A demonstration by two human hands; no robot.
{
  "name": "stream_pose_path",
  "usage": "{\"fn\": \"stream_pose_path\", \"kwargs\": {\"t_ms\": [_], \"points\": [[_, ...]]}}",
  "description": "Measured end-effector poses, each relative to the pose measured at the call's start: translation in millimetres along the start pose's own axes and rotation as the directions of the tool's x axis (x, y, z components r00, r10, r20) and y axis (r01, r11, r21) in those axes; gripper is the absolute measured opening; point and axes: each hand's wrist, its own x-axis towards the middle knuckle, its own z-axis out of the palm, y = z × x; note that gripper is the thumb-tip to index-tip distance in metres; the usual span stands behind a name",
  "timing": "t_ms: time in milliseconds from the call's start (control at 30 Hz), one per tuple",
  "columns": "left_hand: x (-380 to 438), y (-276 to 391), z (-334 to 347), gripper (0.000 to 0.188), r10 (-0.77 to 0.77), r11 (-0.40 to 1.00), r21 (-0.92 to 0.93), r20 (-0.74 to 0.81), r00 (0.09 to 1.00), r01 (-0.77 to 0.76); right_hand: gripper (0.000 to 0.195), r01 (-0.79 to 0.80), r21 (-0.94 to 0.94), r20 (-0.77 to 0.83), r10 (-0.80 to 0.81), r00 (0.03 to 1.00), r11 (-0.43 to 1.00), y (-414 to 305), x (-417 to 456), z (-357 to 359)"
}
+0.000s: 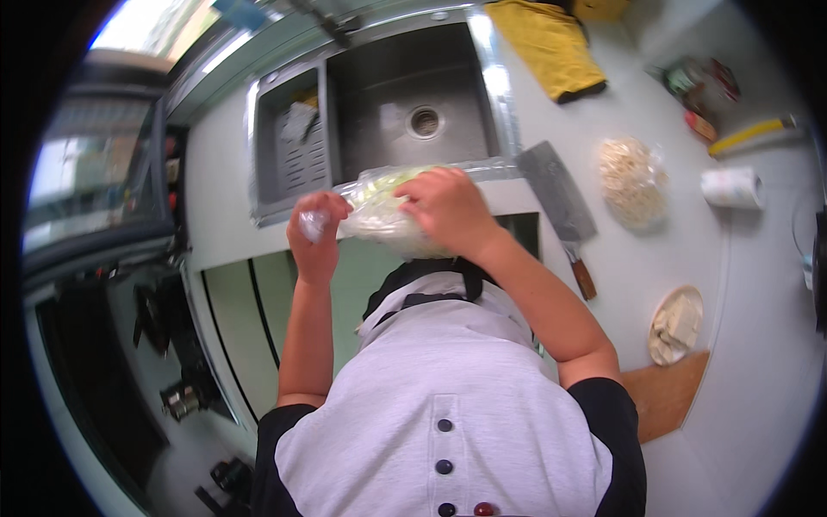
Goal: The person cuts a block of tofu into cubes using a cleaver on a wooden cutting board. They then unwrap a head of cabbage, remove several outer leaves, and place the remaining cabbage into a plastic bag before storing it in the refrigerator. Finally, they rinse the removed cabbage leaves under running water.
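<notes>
Between my two hands is a clear plastic bag [381,216] with a pale green and white vegetable inside, likely cabbage. It is held in front of the sink's near edge. My left hand [316,226] grips the gathered end of the bag, and a crumpled tuft of plastic pokes out of that fist. My right hand [446,207] lies over the other end of the bag, fingers curled on its upper side. The steel sink [375,148] is just beyond, with a drain in its large basin.
Right of the sink lies a cleaver [559,190] with a wooden handle [583,278]. Farther right are a bag of pale food [632,181], a paper roll [731,187] and a plate of pale slabs [677,323]. A yellow cloth item [549,48] rests behind; a wooden board [665,394] sits near my right elbow.
</notes>
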Motion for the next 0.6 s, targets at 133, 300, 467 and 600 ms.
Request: {"fn": "stream_pose_path", "kwargs": {"t_ms": [133, 300, 467, 600], "points": [[3.4, 19.2, -1.0, 0.022, -0.061, 0.982, 0.172, -0.082, 0.995, 0.075, 0.017, -0.081, 0.212, 0.056, 0.071, 0.996, 0.974, 18.0, -2.8, -4.1], [-1.8, 31.1, 18.6, 0.029, -0.012, 0.981, 0.193, -0.108, 0.994, 0.033, 0.028, 0.162, 0.182, -0.037, -0.158, 0.987, 0.970, -14.2, -1.2, -5.7], [19.4, 44.0, 10.7, 0.033, 0.289, 0.760, 0.603, 0.020, 0.957, -0.242, 0.026, 0.173, 0.022, 0.103, -0.175, 0.979, 0.985, -12.4, -7.9, 7.9], [12.8, 50.9, -8.6, 0.035, 0.027, 0.835, 0.550, -0.039, 0.999, -0.001, 0.017, -0.114, 0.390, -0.100, 0.166, 0.981, 0.914, -21.6, -13.8, -27.5]]}}
